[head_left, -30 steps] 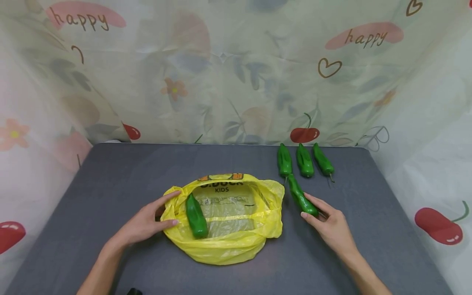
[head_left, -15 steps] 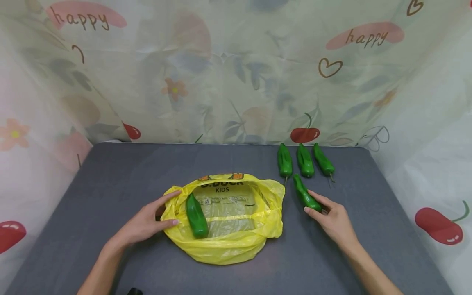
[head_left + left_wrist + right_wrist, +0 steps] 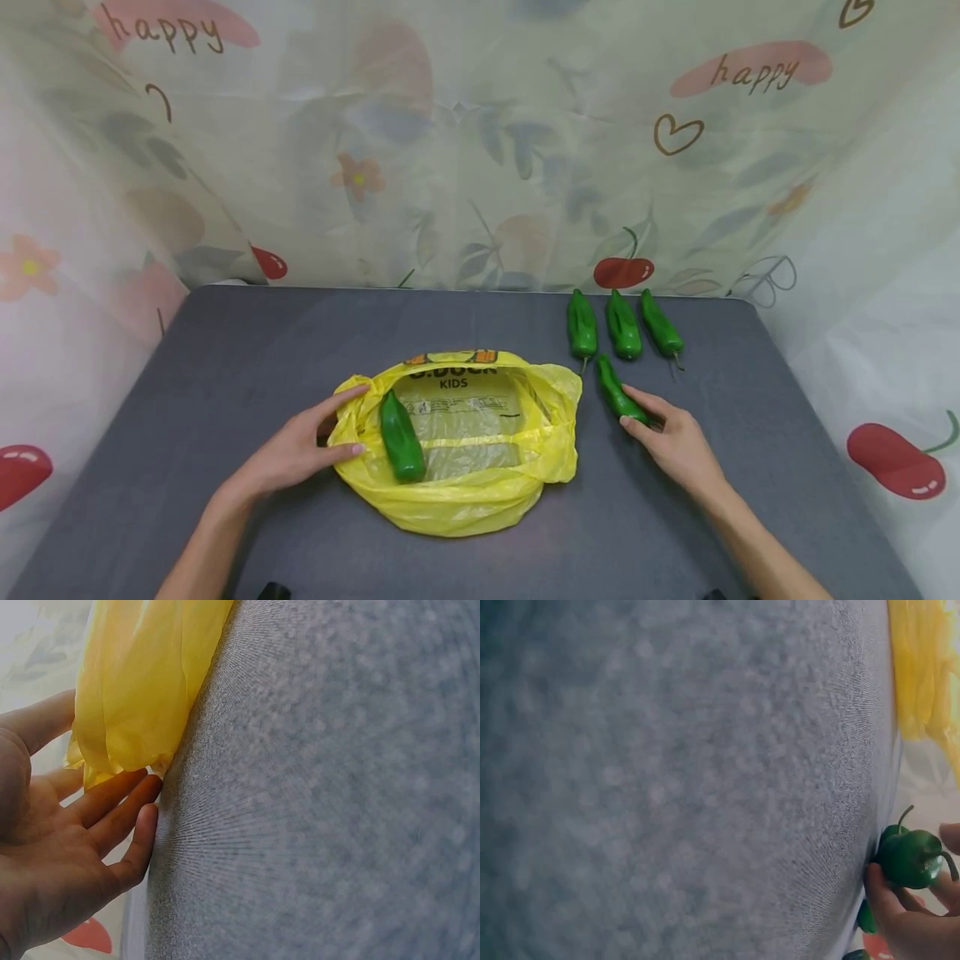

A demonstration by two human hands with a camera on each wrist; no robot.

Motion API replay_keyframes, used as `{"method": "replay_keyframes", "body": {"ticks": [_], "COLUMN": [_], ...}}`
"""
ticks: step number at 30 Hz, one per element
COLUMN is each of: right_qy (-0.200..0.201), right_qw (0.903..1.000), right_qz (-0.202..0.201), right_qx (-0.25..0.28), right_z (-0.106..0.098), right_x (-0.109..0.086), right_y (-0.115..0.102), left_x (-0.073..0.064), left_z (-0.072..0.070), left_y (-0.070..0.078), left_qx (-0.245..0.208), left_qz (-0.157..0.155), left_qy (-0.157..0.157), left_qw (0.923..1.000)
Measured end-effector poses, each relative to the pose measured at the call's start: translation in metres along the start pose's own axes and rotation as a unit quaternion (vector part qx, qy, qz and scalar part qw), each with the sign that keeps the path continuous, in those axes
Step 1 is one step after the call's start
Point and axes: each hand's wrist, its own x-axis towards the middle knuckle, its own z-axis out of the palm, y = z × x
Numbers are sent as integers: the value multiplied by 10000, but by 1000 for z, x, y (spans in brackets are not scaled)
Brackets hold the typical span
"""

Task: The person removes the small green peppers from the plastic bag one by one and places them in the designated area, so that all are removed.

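A yellow plastic bag (image 3: 442, 512) lies on the dark grey table with its mouth spread wide. Inside it, toward the left, rests one green pepper (image 3: 402, 442). My left hand (image 3: 303, 446) touches the bag's left side, thumb and index finger spread apart along the rim; the left wrist view shows the other fingers (image 3: 124, 814) extended at the bag's lower edge. To the right of the bag, my right hand (image 3: 678, 442) holds another green pepper (image 3: 617, 392) between thumb and fingers. Its stem end (image 3: 922, 859) faces the right wrist camera.
Three more green peppers (image 3: 624, 327) lie in a row at the table's back right. A patterned curtain (image 3: 465, 167) hangs behind the table (image 3: 315, 333) and along both sides. Small black objects (image 3: 274, 591) show at the bottom edge of the head view.
My right hand has moved slightly right with its pepper, whose tip has come away from the leftmost pepper of the row. The left hand and bag have stayed put.
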Motion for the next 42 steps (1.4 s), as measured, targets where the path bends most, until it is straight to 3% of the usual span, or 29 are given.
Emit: {"method": "replay_keyframes", "body": {"ticks": [9,25,42], "right_qy": [297,444,811], "right_qw": [9976,9973,9943], "right_qz": [-523,-432,-614], "right_qx": [-328,-385,-307], "right_z": [5,8,8], "right_x": [8,11,6], "right_y": [6,3,1], "left_x": [0,1,0], "left_z": [-1,-2,0], "left_y": [2,3,0], "left_qx": [-45,20,-55], "left_qz": [5,4,6], "left_qy": [7,17,0], "left_qw": [10000,10000,10000]}}
